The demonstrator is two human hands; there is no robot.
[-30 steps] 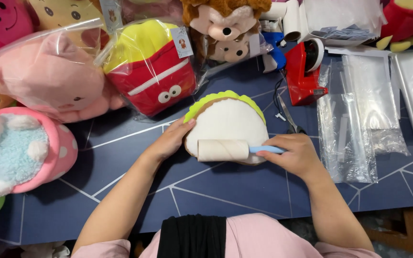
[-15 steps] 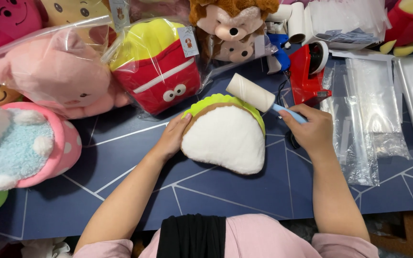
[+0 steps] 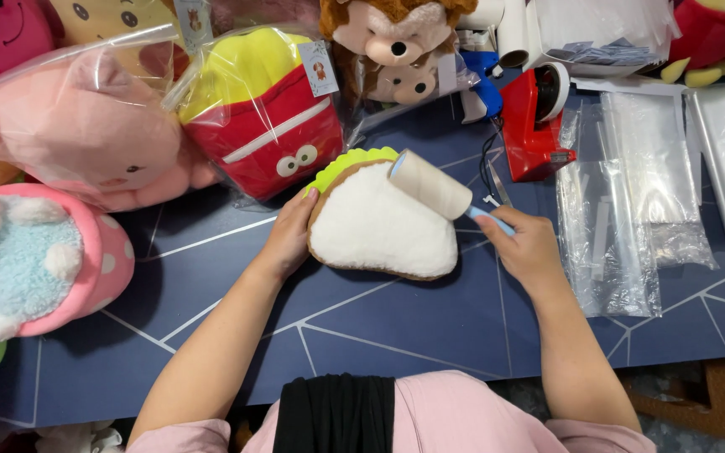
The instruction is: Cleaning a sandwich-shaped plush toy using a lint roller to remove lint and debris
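Lint roller [image 3: 430,185] back down on white plush [image 3: 382,222]; right hand [image 3: 524,247] fisted round handle to roll, left hand [image 3: 289,236] spread flat, steadying plush on tabletop [image 3: 396,327].

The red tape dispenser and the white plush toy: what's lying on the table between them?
In the head view, the lint roller held by the right hand, plus scissors, lie between tape dispenser and white plush toy.
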